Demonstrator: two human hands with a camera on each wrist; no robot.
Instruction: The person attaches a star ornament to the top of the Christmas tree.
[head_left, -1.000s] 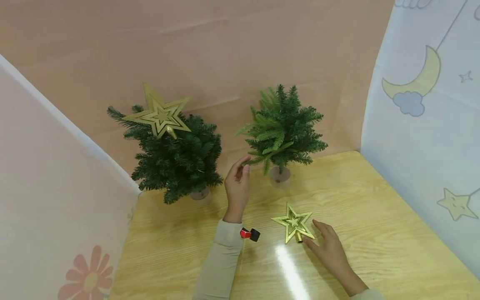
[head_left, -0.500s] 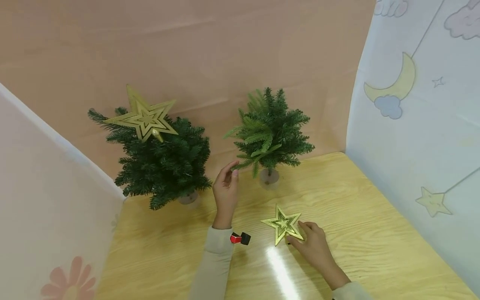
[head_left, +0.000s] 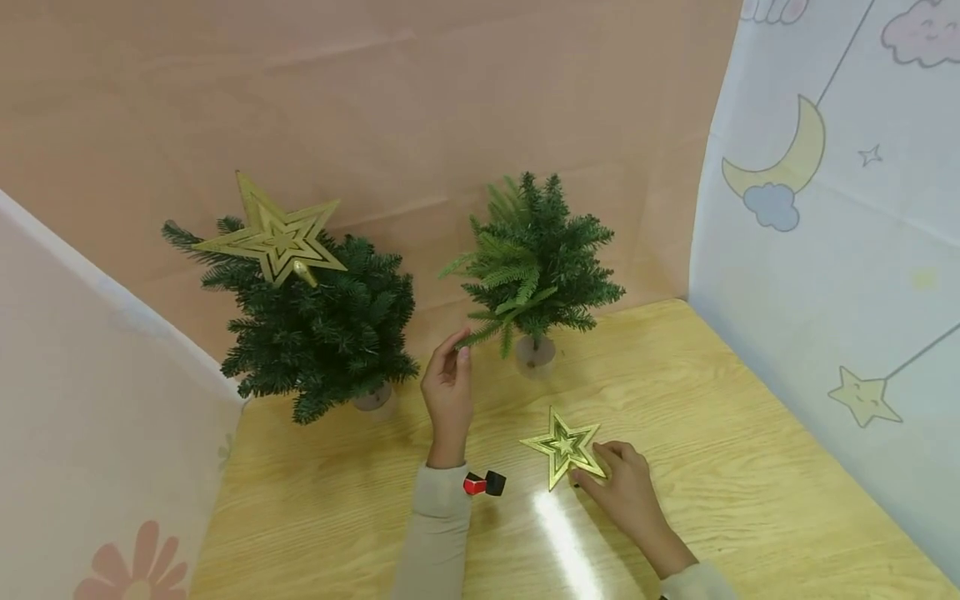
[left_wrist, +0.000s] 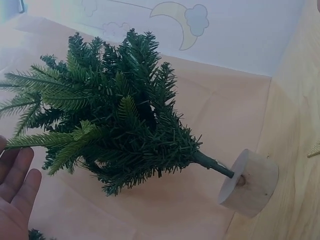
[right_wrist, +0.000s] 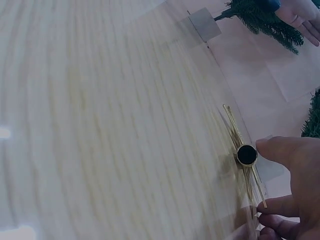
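Star [head_left: 564,446] (gold), right hand [head_left: 628,493] pinching it, left hand [head_left: 449,398] raised at branch [left_wrist: 52,139]

And here's the L sleeve [head_left: 435,537], lt beige, creased nr its cuff [head_left: 440,492], w/ a sml blocky red-&-blk gadget [head_left: 476,484] at the edge, R sleeve [head_left: 697,582] matching in lt beige!

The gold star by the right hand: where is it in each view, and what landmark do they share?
Head: the gold star is below and right of centre, by the right hand.
Left wrist: only a gold tip at the right edge, probably this star's.
Right wrist: gold star right of centre, nearly edge-on.
Shared landmark: left hand, near head view's middle, left wrist's lower left, right wrist's top right.
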